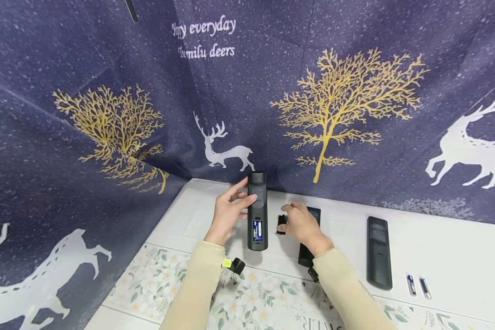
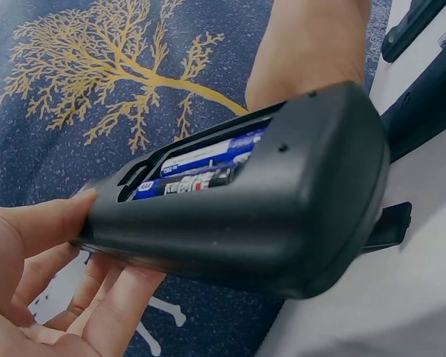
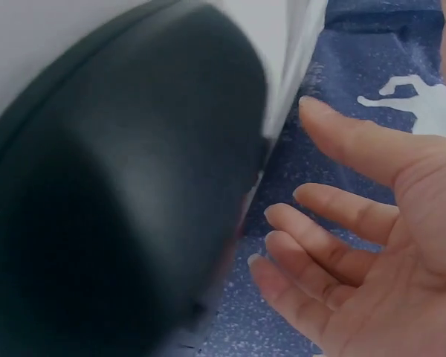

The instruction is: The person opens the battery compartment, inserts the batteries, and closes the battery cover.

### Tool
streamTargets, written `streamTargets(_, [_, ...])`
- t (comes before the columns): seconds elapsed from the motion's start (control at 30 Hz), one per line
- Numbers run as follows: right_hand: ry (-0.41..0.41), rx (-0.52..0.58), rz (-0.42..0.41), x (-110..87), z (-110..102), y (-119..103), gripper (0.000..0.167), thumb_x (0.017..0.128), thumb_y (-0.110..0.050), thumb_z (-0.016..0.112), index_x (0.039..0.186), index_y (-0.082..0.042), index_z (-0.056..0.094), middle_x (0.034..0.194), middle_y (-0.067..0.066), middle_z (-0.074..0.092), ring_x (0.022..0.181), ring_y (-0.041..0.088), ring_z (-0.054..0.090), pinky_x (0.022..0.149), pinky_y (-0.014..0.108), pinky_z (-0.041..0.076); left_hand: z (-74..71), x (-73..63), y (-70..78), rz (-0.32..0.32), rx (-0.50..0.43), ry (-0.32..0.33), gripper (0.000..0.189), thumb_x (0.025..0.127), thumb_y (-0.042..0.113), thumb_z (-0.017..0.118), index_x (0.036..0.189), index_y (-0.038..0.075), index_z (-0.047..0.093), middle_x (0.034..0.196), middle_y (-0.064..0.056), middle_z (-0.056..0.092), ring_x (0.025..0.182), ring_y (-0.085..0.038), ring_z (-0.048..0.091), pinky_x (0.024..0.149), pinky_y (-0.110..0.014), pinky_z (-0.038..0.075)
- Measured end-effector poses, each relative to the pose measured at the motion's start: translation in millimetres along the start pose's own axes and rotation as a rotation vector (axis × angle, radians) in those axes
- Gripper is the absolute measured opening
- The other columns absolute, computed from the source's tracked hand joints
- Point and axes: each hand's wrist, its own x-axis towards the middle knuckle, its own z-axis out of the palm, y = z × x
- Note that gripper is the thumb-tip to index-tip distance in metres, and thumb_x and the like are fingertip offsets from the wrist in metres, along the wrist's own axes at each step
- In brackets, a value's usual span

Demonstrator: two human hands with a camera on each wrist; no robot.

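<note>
My left hand (image 1: 227,213) grips a black remote control (image 1: 257,201) by its side, back facing up. Its battery compartment lies uncovered, and blue-and-silver AAA batteries (image 2: 201,160) sit inside. On the white table, a small black battery cover (image 1: 281,224) lies just right of this remote. Over that cover hovers my right hand (image 1: 301,224), partly hiding it. In the right wrist view the fingers (image 3: 334,208) are loosely bent with nothing between them. A dark, blurred rounded surface (image 3: 134,171) fills the left of that view.
Beneath my right forearm lies another black remote (image 1: 315,213), partly covered. Farther right are a third remote (image 1: 379,252) and two loose batteries (image 1: 411,285). A floral mat (image 1: 264,298) runs along the front, and a dark blue cloth (image 1: 247,91) with deer and trees hangs behind.
</note>
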Motion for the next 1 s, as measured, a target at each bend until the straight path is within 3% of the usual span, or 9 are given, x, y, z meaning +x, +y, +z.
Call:
streamTargets(0.33, [-0.06, -0.036, 0.031, 6.1, 8, 1, 0.073, 0.083, -0.029, 0.095, 0.14, 0.005, 0.065, 0.136, 0.025, 0.058, 0.134, 0.047, 0.049, 0.101, 0.056, 0.052, 0.6, -1.7, 0.2, -0.007, 0.009, 0.0, 0.06, 0.092, 0.01, 0.086, 0.148, 0.021, 0.067, 0.114, -0.013, 0.065, 0.08, -0.021, 0.074, 0.067, -0.033, 0.064])
streamTargets(0.5, [-0.055, -0.045, 0.034, 9.3, 13, 4, 0.067, 0.084, -0.028, 0.094, 0.135, 0.006, 0.067, 0.127, 0.024, 0.061, 0.124, 0.045, 0.054, 0.098, 0.055, 0.053, 1.2, -2.0, 1.8, -0.003, 0.009, -0.006, 0.06, 0.092, 0.011, 0.086, 0.148, 0.022, 0.066, 0.114, -0.014, 0.065, 0.08, -0.021, 0.074, 0.067, -0.033, 0.064])
streamTargets(0.63, [-0.039, -0.046, 0.044, 10.6, 15, 4, 0.062, 0.083, -0.024, 0.094, 0.132, 0.006, 0.07, 0.122, 0.021, 0.063, 0.118, 0.041, 0.056, 0.092, 0.052, 0.056, 1.6, -1.8, 2.1, 0.001, 0.013, -0.006, 0.06, 0.092, 0.011, 0.086, 0.148, 0.022, 0.066, 0.115, -0.014, 0.065, 0.079, -0.02, 0.073, 0.067, -0.033, 0.064])
streamTargets(0.87, [0.019, 0.022, 0.052, 7.4, 17, 2, 0.065, 0.08, -0.018, 0.097, 0.134, 0.002, 0.068, 0.127, 0.021, 0.064, 0.12, 0.042, 0.059, 0.087, 0.052, 0.059, 1.7, -1.5, 2.2, -0.002, 0.008, 0.002, 0.06, 0.092, 0.009, 0.086, 0.148, 0.021, 0.066, 0.113, -0.013, 0.064, 0.078, -0.019, 0.073, 0.065, -0.032, 0.063])
streamTargets(1.0, [0.086, 0.064, 0.016, 1.8, 18, 2, 0.054, 0.082, -0.012, 0.094, 0.129, -0.001, 0.069, 0.125, 0.02, 0.065, 0.107, 0.039, 0.067, 0.082, 0.05, 0.06, 1.6, -1.5, 3.0, 0.0, 0.007, 0.005, 0.06, 0.092, 0.009, 0.086, 0.148, 0.02, 0.066, 0.113, -0.013, 0.064, 0.078, -0.02, 0.073, 0.066, -0.033, 0.064])
